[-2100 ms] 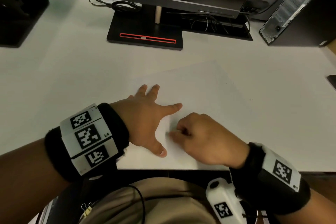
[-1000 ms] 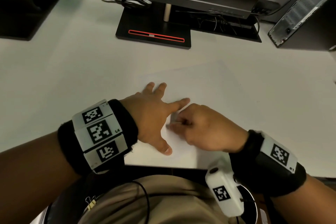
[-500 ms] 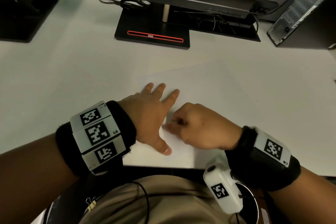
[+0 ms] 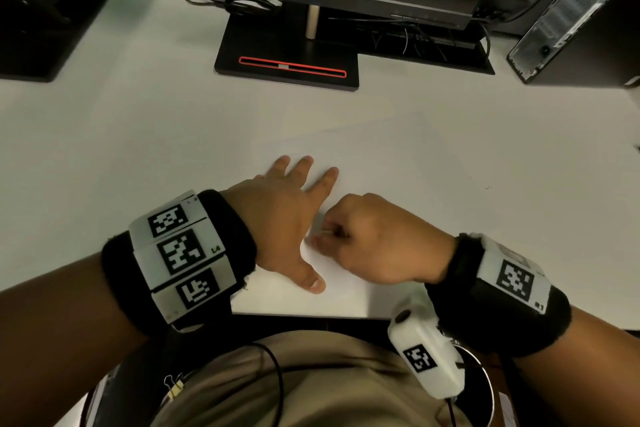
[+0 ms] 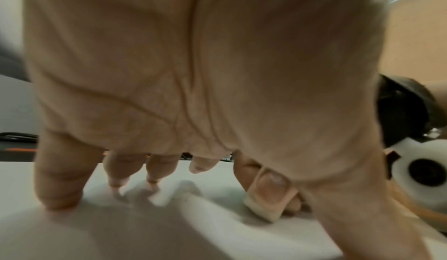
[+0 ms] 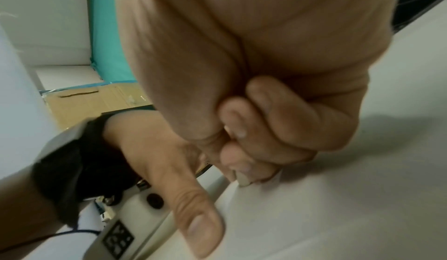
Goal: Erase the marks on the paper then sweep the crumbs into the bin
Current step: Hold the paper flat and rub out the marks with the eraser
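A white sheet of paper [image 4: 381, 156] lies on the white desk [image 4: 138, 149], hard to tell apart from it. My left hand [image 4: 287, 218] presses flat on the sheet's near left part, fingers straight and spread; the left wrist view shows the fingertips [image 5: 116, 182] on the paper. Just to its right, my right hand [image 4: 374, 239] is curled, pinching a small whitish eraser [image 5: 263, 209] between thumb and fingers, its end on the paper. The eraser [image 6: 244, 180] shows under the fingertips in the right wrist view. No marks are visible on the sheet.
A monitor on a black stand [image 4: 287, 59] sits at the back, with cables behind it. A computer tower [image 4: 575, 10] stands back right, another black base [image 4: 45, 28] back left. A round metal-rimmed container [image 4: 489, 385] sits below the desk edge. Tiny specks [image 4: 488, 188] lie right.
My left index finger has drawn in from the right hand toward the other fingers. The right hand with the eraser has shifted slightly left and nearer, between the left thumb and index.
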Demonstrator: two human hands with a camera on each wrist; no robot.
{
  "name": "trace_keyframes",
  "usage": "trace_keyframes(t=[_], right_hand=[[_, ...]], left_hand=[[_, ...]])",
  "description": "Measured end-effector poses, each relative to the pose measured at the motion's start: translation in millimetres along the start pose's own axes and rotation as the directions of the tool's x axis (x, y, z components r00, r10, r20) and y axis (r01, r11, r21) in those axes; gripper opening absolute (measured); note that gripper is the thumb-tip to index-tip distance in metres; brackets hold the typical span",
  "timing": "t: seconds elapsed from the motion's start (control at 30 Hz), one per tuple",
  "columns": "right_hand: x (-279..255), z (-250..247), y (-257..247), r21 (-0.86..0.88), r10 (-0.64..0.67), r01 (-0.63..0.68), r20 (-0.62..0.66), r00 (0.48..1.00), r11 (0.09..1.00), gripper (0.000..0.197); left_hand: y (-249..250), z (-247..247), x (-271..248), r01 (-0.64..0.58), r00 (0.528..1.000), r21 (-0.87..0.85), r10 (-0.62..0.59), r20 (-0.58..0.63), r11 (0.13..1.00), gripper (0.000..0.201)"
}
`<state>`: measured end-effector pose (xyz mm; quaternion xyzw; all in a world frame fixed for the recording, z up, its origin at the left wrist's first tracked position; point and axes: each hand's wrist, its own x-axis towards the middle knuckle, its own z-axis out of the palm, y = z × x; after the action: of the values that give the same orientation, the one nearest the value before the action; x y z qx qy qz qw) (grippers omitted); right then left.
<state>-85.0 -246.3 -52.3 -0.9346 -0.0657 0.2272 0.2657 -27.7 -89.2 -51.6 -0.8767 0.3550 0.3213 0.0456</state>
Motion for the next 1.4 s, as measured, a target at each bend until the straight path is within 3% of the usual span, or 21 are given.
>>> trace_keyframes(t=[0.13,0.23,0.3,0.43,0.6,0.77,0.93,1.1,1.23,1.4], right_hand=[[5,-7,7,0.004,0.006,-0.006,-0.038,0.999,1.0,0.046],[1,-3,5,-0.019,-0.044,0.044,0.015,0.999,0.999,0.046],[-1,-7,9,-0.052,-0.021,0.023,0.044,0.999,0.998,0.049],[6,-20,20,-0.07,0.039,-0.041,-0.029,0.999,0.997,0.047],[1,-12,11,-0.107,-0.031,0.038,0.073,0.997,0.994,0.045],[7,-32,30,-0.118,0.061,-0.065,-0.037,0.997,0.991,0.045],[0,-15,14,-0.128,-0.028,0.04,0.094,0.995,0.991,0.045],[4,-42,45,-0.143,0.083,-0.089,-0.049,0.995,0.986,0.046],[-3,-24,33,-0.188,-0.013,0.026,0.071,0.997,0.982,0.048],[4,-54,59,-0.162,0.11,-0.116,-0.044,0.993,0.98,0.048]], left_hand=[[0,0,0,0.0,1.0,0.001,0.0,-0.002,1.0,0.143],[0,0,0,0.0,1.0,-0.008,0.0,0.004,1.0,0.143],[0,0,0,0.004,1.0,-0.005,-0.004,0.006,1.0,0.143],[1,0,0,0.012,1.0,0.006,-0.012,0.014,1.0,0.143],[1,-1,0,0.008,1.0,0.001,-0.008,0.012,1.0,0.144],[2,-1,0,0.02,0.999,0.001,-0.02,0.027,1.0,0.143],[1,-1,0,0.015,1.0,-0.001,-0.015,0.021,1.0,0.143],[3,-2,0,0.026,0.999,0.007,-0.027,0.033,1.0,0.143],[3,-2,0,0.022,0.999,0.004,-0.022,0.037,1.0,0.144],[2,-1,-1,0.026,0.999,0.03,-0.027,0.026,0.999,0.146]])
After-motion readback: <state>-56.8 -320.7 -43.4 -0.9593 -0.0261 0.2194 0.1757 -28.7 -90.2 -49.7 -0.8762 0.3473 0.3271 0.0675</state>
